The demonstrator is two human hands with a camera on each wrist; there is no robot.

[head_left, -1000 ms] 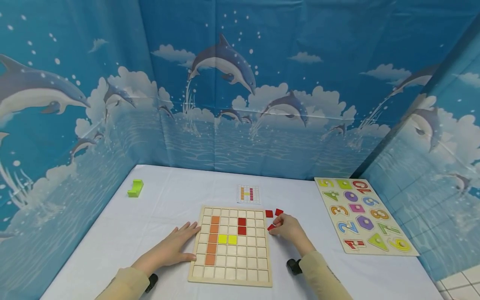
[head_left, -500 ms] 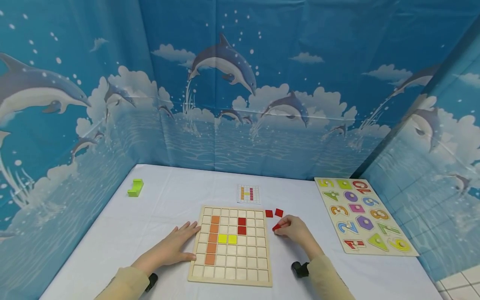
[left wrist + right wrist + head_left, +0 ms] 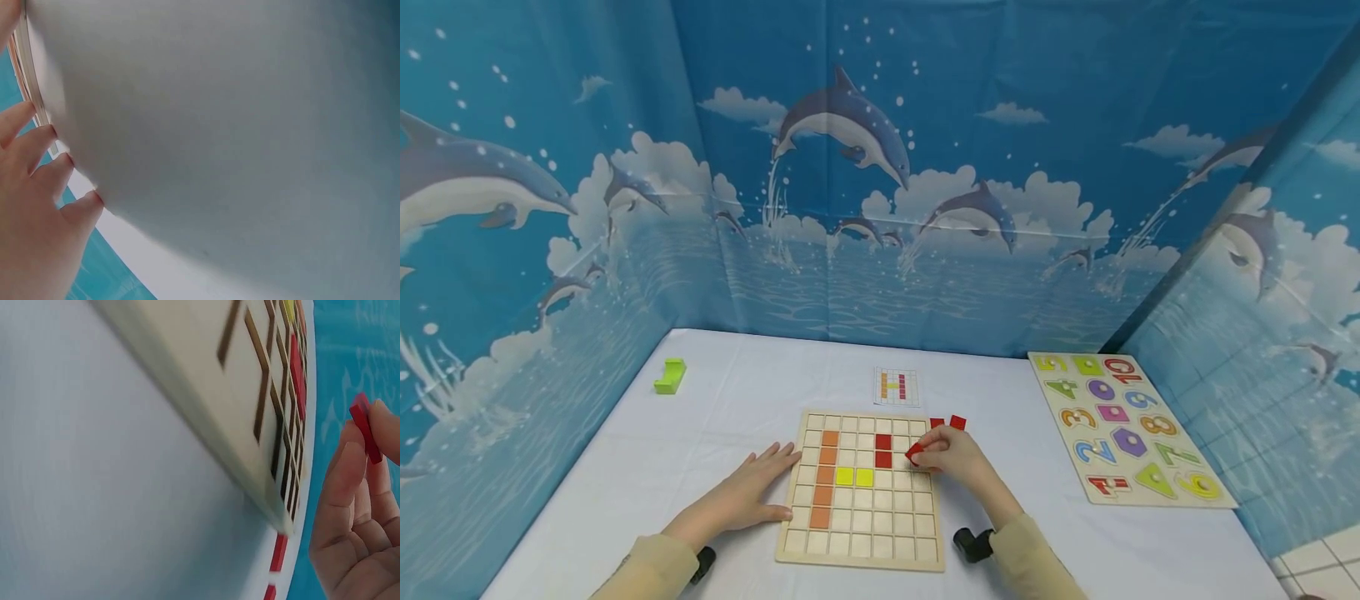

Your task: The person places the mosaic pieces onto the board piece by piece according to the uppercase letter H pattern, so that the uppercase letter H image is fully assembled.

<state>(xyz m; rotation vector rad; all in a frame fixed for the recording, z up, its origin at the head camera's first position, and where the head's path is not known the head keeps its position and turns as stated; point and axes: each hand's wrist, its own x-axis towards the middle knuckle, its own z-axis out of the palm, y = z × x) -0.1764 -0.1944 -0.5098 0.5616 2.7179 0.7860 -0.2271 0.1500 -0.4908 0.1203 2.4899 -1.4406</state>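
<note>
A wooden grid board [image 3: 862, 546] lies flat on the white table. Set in its cells are a column of orange tiles [image 3: 825, 476], two yellow tiles [image 3: 854, 477] side by side and two red tiles [image 3: 883, 451]. My left hand [image 3: 741, 495] rests at the board's left edge, fingers spread and thumb on the rim. Over the right side of the board, my right hand [image 3: 957, 460] pinches a red square tile [image 3: 366, 428] between thumb and fingers. Two loose red tiles [image 3: 957, 422] lie off the board's upper right corner, one partly hidden by that hand.
Behind the board lies a small printed pattern card [image 3: 897, 387]. A green block [image 3: 671, 377] sits at the far left. On the right is a wooden number and shape puzzle [image 3: 1131, 429]. A dolphin-print curtain [image 3: 880, 283] encloses the table's back and sides.
My right hand picks up a red tile from beside the board, draws it slightly right, then carries it left over the board. My left hand stays put.
</note>
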